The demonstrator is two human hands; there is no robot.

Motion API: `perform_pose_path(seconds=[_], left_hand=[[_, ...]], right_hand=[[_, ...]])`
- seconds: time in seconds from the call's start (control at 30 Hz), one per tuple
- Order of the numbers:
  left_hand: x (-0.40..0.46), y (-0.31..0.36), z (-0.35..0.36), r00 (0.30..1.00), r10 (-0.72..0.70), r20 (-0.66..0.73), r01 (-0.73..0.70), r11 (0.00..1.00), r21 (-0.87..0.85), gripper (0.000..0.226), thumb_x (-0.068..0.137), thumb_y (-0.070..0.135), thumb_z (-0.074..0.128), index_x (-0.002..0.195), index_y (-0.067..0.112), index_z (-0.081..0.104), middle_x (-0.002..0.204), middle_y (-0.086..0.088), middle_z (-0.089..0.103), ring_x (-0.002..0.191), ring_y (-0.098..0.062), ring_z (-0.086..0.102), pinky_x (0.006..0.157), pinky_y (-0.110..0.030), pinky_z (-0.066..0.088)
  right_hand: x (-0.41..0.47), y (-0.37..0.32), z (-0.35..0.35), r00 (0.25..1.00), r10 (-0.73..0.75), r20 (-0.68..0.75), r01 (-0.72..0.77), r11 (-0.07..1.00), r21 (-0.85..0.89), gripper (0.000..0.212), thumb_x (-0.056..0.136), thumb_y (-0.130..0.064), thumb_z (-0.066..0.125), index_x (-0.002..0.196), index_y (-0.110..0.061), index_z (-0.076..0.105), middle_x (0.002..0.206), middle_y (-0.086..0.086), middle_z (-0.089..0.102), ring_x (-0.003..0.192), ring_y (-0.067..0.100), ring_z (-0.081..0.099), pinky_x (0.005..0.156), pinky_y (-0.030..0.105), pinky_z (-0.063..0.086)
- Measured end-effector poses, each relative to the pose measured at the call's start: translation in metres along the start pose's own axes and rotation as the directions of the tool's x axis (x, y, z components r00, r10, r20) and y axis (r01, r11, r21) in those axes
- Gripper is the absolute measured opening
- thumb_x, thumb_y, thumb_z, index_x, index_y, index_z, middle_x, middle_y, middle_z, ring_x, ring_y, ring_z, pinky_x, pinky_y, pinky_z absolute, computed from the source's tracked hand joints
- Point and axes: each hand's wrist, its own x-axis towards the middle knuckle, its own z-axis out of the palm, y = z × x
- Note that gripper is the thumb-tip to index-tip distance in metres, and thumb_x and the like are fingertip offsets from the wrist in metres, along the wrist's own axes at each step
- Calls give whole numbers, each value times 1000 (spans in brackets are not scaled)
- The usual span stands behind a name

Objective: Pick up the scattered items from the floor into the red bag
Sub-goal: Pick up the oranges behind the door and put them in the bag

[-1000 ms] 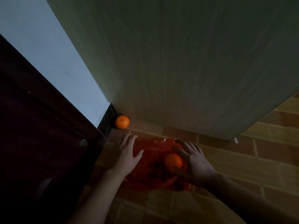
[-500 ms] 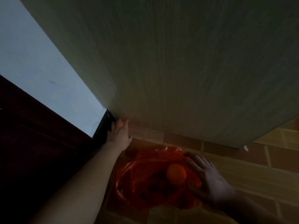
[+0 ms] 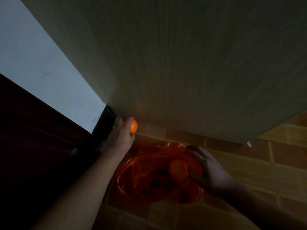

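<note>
A red plastic bag [image 3: 149,176] lies open on the tiled floor. One orange [image 3: 177,170] rests inside it against the right rim. My right hand [image 3: 209,170] holds that right rim of the bag, fingers spread over the plastic. My left hand [image 3: 122,136] is stretched to the corner where the wooden panel meets the floor, and its fingers are closed around a second orange [image 3: 133,126], which shows at the fingertips. Dark shapes deeper in the bag are too dim to name.
A large pale wooden panel [image 3: 182,63] rises just behind the bag. A dark piece of furniture [image 3: 33,146] fills the left side, with a white wall [image 3: 41,63] above it. Brown floor tiles [image 3: 265,163] stretch to the right.
My left hand left the bag's left edge, reached to the corner and closed on the orange there. The right hand stayed on the bag with the other orange.
</note>
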Motion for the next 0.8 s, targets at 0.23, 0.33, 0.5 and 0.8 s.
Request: perform_pose_path(seconds=[0.23,0.33,0.5,0.8], left_hand=[[-94,53,-2,980,192,43,-167,928,-333,70,94,10,71,153,36,43,169,1,19,150,-27,34,111,-41,47],[-133,63,2,961,217,172,-170,953,-251,70,101,22,62,159,44,28,172,8,6,154,-20,25,120,-38,38],[-162,62,13,898,282,337,-307,951,24,73,105,22,54,162,46,14,174,8,1,155,-31,22,123,-51,29],[-168,34,-4,976,-9,217,-26,987,159,88,102,39,59,165,34,-1,175,-5,2,161,-33,8,127,-54,22]], right_hand=[[6,-18,10,996,86,-16,-87,995,-53,76,93,-49,64,159,-26,34,162,-10,30,144,16,36,117,43,41],[4,-21,10,989,141,-47,-144,987,-69,77,90,-39,71,158,-24,36,157,-6,37,140,20,41,115,44,43],[-5,-32,12,972,201,-119,-208,977,-51,66,96,-32,67,155,-25,41,147,-3,47,132,18,47,111,39,45],[-24,-53,19,960,222,-170,-208,974,95,45,100,-26,65,143,-29,54,128,-4,66,106,8,65,90,32,60]])
